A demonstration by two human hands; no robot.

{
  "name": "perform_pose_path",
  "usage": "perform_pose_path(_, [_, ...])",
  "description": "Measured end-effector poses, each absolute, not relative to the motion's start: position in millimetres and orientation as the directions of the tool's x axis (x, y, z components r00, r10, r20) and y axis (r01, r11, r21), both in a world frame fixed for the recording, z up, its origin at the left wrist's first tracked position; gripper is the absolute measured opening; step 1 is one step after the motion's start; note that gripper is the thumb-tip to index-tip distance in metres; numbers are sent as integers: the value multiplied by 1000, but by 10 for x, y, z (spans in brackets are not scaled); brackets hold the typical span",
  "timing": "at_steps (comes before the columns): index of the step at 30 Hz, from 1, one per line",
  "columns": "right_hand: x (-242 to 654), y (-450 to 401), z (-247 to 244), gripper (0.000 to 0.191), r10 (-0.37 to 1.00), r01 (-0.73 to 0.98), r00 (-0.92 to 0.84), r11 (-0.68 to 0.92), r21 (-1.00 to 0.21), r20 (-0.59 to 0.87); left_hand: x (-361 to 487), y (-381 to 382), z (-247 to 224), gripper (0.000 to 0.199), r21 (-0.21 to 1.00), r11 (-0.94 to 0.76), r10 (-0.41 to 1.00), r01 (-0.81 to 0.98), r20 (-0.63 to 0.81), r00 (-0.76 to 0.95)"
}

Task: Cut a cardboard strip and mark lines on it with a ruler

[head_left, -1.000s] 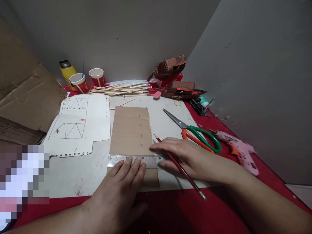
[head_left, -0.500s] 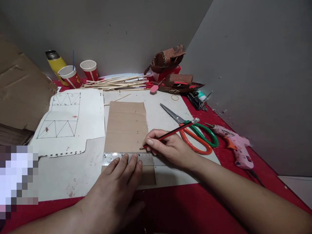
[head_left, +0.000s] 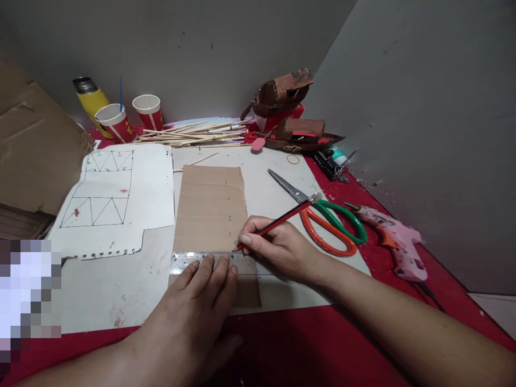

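A brown cardboard piece (head_left: 209, 207) lies on white paper, with several small pencil marks in a column near its right side. Across its lower part rests a clear ruler (head_left: 183, 263). My left hand (head_left: 201, 301) lies on the ruler, fingertips pressing it down and fingers slightly apart. A red and black pencil (head_left: 282, 219) is pinched in my right hand (head_left: 278, 247), its tip touching the cardboard at the ruler's upper edge. Right of the cardboard are scissors (head_left: 334, 228) with green and orange handles.
A sheet with drawn triangles (head_left: 153, 188) lies at left, beside a large cardboard box (head_left: 36, 134). Behind are wooden sticks (head_left: 193, 134), paper cups (head_left: 147, 110), a yellow bottle (head_left: 91, 105) and brown model boats (head_left: 302, 134). A pink glue gun (head_left: 399, 242) lies at right.
The pencil tip has moved slightly down to the ruler's edge, and the pencil's top end has shifted a little left. The camera view has shifted slightly. My left hand keeps its place on the ruler.
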State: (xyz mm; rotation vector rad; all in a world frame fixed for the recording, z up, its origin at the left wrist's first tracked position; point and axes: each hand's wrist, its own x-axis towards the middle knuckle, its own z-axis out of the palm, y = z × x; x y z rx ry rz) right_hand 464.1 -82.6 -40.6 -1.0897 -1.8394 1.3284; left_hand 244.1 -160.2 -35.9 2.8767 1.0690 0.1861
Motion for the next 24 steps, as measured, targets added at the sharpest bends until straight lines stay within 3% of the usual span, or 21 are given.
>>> perform_pose_path(11, [4610,-862,-462,21,879,300,-457,293,-908,132,2445,-1603,-366,73,117,-760,649,639,81,757])
perform_pose_path(24, [4623,-851,-466,21,896,283,-434,233,-930,93,2438,-1597,-391,70,107,-749,662,654,80,745])
